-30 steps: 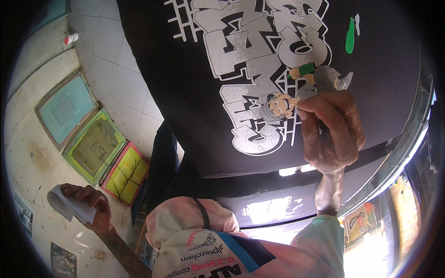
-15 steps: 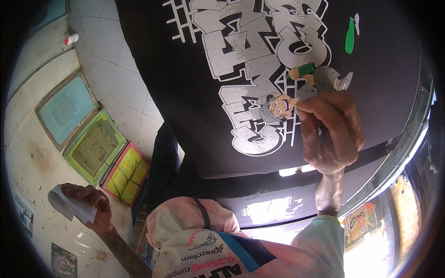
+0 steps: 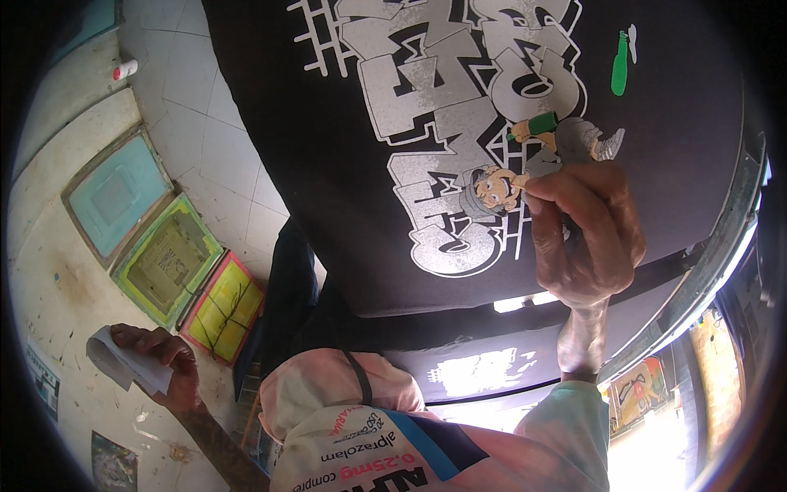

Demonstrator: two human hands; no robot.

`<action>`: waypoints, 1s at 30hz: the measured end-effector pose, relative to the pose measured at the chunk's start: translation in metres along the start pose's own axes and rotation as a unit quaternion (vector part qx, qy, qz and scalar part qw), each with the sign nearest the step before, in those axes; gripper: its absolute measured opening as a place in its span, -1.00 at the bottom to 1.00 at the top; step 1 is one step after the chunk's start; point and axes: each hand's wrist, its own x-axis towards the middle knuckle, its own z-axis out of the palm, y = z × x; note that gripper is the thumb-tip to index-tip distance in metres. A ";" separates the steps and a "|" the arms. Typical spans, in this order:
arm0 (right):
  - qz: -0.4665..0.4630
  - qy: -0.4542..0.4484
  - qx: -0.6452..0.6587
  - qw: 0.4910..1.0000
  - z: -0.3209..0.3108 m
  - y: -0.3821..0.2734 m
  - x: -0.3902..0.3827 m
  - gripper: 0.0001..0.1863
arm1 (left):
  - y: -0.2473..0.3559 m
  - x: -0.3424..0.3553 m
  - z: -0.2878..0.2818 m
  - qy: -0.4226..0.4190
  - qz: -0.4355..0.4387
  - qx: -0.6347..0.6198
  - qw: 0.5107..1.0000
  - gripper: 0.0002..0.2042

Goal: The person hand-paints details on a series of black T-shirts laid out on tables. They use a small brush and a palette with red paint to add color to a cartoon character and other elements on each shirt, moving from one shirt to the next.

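At the lower left, my left hand (image 3: 176,369) is raised away from the work, its fingers closed on a curled white sheet of paper (image 3: 115,357). Black fabric (image 3: 680,148) lies spread before me, with large grey-and-white lettering (image 3: 418,90) printed on it. My right hand (image 3: 590,225) is over this fabric with thumb and fingertips pinched beside a printed cartoon figure (image 3: 488,193). Whatever the pinch holds, if anything, is hidden or too small to make out. Apart from the lettering, a green bottle shape (image 3: 620,66) shows at the upper right.
Printing frames lean at the left: one light blue (image 3: 115,197), one lime green (image 3: 131,279), one yellow with a pink border (image 3: 221,307). A curved metal rim (image 3: 742,221) runs along the right. Another dark printed piece (image 3: 475,369) lies nearer me.
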 end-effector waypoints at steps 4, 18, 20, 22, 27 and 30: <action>0.000 -0.001 0.002 1.000 0.000 0.000 0.001 -0.73 | -0.003 0.001 0.002 0.005 0.003 -0.002 1.000 -0.63; -0.022 0.003 -0.003 1.000 0.000 0.002 0.002 -0.75 | -0.007 0.006 0.005 0.012 0.005 0.006 1.000 -0.66; -0.024 0.001 -0.003 1.000 0.001 0.001 0.002 -0.75 | -0.008 0.006 0.005 0.016 0.005 0.007 1.000 -0.66; -0.050 0.001 0.002 0.999 0.004 0.005 0.003 -0.82 | -0.011 0.003 0.011 0.026 0.012 0.032 0.999 -0.66; -0.026 0.001 0.033 0.999 -0.005 -0.015 0.003 -0.76 | -0.019 -0.019 0.030 0.245 0.050 0.276 0.928 -0.65; -0.031 -0.002 0.071 0.997 -0.028 -0.057 0.004 -0.81 | -0.076 0.005 0.068 0.226 0.042 0.252 0.940 -0.64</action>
